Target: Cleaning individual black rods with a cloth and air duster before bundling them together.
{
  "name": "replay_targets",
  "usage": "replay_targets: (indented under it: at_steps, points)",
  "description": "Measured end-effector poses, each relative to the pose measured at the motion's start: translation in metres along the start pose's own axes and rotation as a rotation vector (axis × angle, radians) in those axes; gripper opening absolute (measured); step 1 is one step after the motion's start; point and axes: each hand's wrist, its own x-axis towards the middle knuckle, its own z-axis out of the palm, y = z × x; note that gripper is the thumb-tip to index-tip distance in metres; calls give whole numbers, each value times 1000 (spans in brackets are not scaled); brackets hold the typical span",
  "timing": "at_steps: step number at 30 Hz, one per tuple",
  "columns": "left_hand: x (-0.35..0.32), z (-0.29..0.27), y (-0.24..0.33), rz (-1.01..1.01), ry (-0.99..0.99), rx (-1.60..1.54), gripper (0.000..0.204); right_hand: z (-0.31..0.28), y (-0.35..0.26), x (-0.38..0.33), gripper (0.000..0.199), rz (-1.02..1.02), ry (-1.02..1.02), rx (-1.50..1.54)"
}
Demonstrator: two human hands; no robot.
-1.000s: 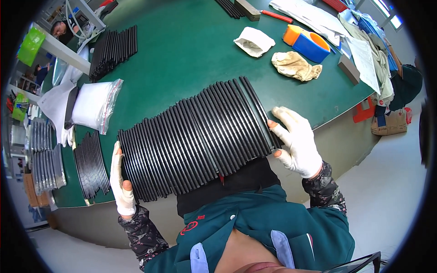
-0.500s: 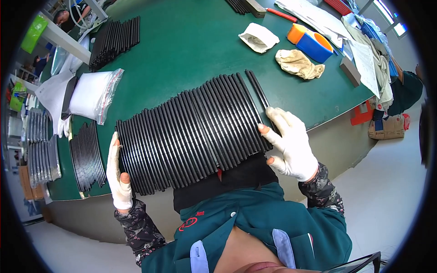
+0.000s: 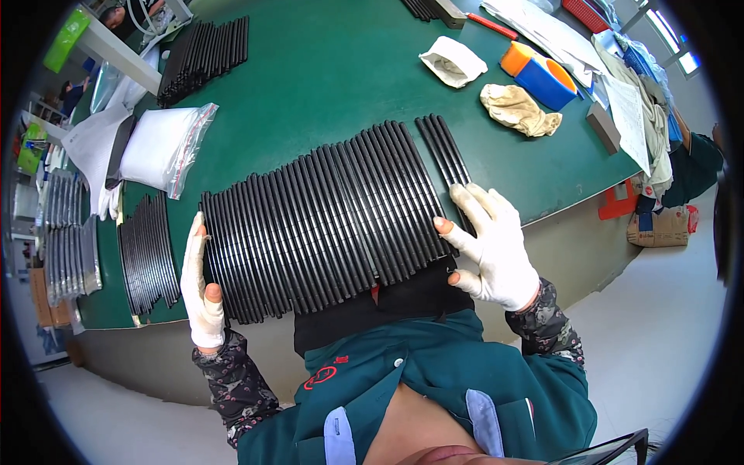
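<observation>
A wide row of slim black rods [image 3: 325,225] lies side by side on the green table in front of me, the near ends reaching its front edge. My left hand [image 3: 203,287], in a white glove with bare fingertips, stands open along the row's left end, fingers straight. A few black rods [image 3: 443,147] lie apart from the row on its right, across a narrow gap. My right hand [image 3: 496,252], gloved alike, is open with fingers spread. Its longer fingers rest on or over the separate rods' near part, and its index fingertip is by the row's right edge.
Left of me lie a smaller rod group [image 3: 147,252] and a clear bag of white material [image 3: 159,147]. More rods [image 3: 205,58] lie at the far left. A cloth glove [image 3: 519,110], a white pouch [image 3: 453,62], an orange-and-blue tape roll [image 3: 546,81] and a grey block [image 3: 603,128] sit at right.
More rods now lie apart at the row's right, where about two lay before. My hands have barely moved against the row, and the whole view has shifted slightly.
</observation>
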Motion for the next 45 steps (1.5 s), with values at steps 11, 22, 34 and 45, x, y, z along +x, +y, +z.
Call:
replay_targets:
  at_steps: [11, 22, 34, 45]
  points:
    - [0, 1, -2, 27, 6, -1, 86, 0, -6, 3, 67, -36, 14, 9]
    - [-2, 3, -10, 42, 16, -27, 85, -1, -17, 6, 67, -38, -31, 23]
    - [2, 3, -3, 14, 23, -49, 88, -1, -32, 14, 68, -61, -61, 5]
    - [2, 5, -3, 35, 51, -65, 88, -2, -42, 20, 71, -70, -86, 7]
